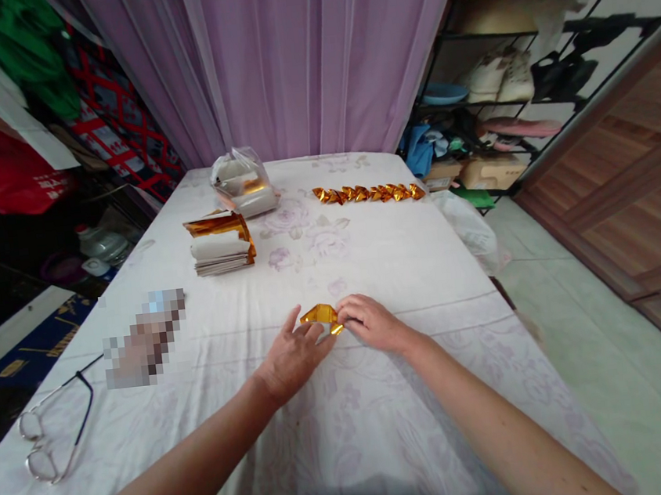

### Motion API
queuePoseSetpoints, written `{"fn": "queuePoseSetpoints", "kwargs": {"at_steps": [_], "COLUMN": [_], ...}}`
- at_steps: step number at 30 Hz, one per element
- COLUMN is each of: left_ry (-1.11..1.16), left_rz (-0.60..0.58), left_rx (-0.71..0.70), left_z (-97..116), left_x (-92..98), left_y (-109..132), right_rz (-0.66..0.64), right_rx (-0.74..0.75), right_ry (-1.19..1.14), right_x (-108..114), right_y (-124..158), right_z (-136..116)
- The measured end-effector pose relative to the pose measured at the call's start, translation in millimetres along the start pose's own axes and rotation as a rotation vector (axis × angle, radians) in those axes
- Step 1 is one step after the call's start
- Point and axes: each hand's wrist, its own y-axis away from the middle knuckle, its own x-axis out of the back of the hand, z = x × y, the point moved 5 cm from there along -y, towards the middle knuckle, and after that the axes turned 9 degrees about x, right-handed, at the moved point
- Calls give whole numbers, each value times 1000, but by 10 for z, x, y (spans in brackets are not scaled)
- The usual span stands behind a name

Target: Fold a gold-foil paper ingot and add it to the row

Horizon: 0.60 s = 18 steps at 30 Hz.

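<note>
A small piece of shiny gold foil paper [321, 313], partly folded, is between my hands above the near half of the table. My right hand [369, 322] pinches its right end, fingers curled together. On the near left side, my left hand [299, 348] touches the foil with its fingers apart, the index finger pointing up and away. Farther back lies a row of folded gold foil pieces [367, 193], set close together. A stack of foil paper sheets [221, 251], pale on one side and gold on the other, rests at the left, beside a clear plastic bag [244, 184] holding more sheets.
A floral white cloth [305, 455] covers the table. Eyeglasses [41, 465] and a blurred-out object [148, 337] lie at the left. Behind hangs a purple curtain [299, 62]. A shoe rack [493, 104] stands at the right, with a white plastic bag [467, 229] by the table edge.
</note>
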Motion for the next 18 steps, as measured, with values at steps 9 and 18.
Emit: {"fn": "queuePoseSetpoints", "kwargs": {"at_steps": [9, 18], "left_ry": [-5, -18], "left_rz": [57, 209], "left_rx": [-10, 50], "left_z": [-10, -21], "left_x": [-16, -6], "left_y": [-12, -75], "right_rz": [0, -35], "right_rx": [-40, -36], "right_ry": [-15, 242], "right_x": [35, -9], "right_y": [4, 29], "right_z": [-51, -232]}}
